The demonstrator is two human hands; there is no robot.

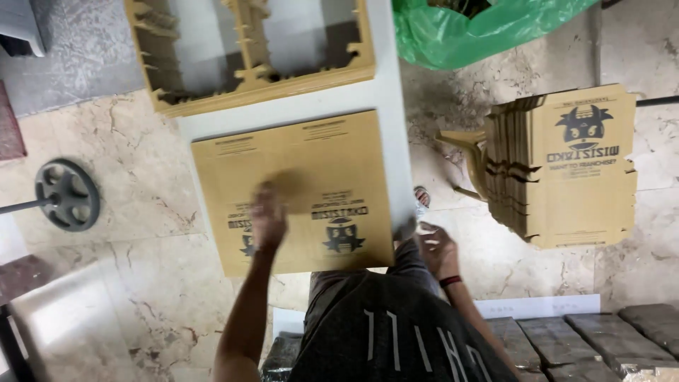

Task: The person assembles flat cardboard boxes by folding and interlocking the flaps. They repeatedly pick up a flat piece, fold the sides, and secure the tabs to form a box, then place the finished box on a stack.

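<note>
A flat brown cardboard box blank [304,184] with dark printing lies on a white table [382,92] in front of me. My left hand [267,216], blurred by motion, rests on the blank's near left part with fingers spread. My right hand [437,247] hangs off the table's right side near my knee, fingers loosely curled and holding nothing I can see. A dark band sits on that wrist.
A stack of cut cardboard pieces with notched edges [247,78] lies at the table's far end. To the right stands a pile of folded brown boxes [566,166]. A green plastic bag [481,28] lies behind. A round weight plate [67,194] rests on the marble floor at left.
</note>
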